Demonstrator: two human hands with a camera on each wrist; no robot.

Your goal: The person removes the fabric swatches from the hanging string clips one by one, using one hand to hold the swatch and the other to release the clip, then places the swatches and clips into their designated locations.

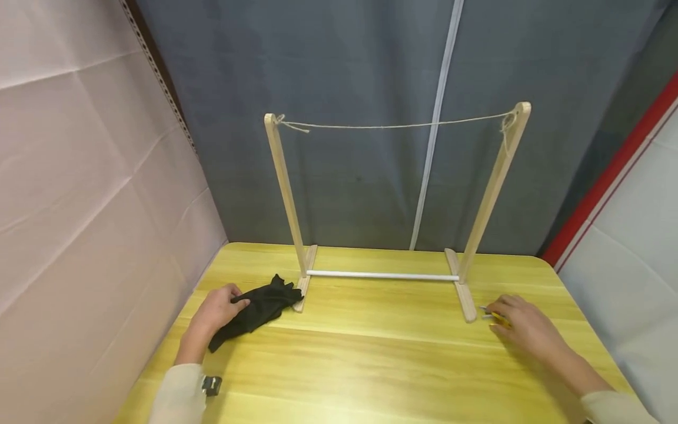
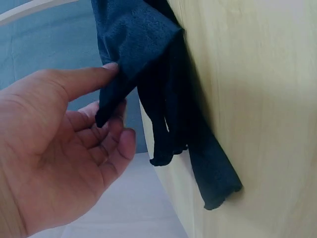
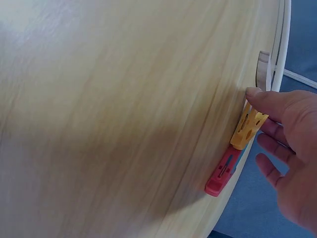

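A black cloth [image 1: 254, 312] lies crumpled on the yellow wooden table [image 1: 371, 359], beside the left foot of a wooden rack [image 1: 394, 200]. A string [image 1: 397, 125] runs between the rack's two posts. My left hand [image 1: 216, 309] holds a raised fold of the black cloth [image 2: 143, 64], thumb on top and loosely curled fingers [image 2: 116, 144] beneath. My right hand [image 1: 521, 327] lies near the rack's right foot with its fingers straight. Its thumb tip touches a yellow clothes peg [image 3: 249, 128]. A red peg [image 3: 223, 172] lies next to the yellow one.
A white bar [image 1: 382, 275] joins the rack's two feet at table level. A grey curtain [image 1: 371, 88] hangs behind the table and a pale sheet [image 1: 79, 176] covers the left wall. The pegs lie close to the table's right edge.
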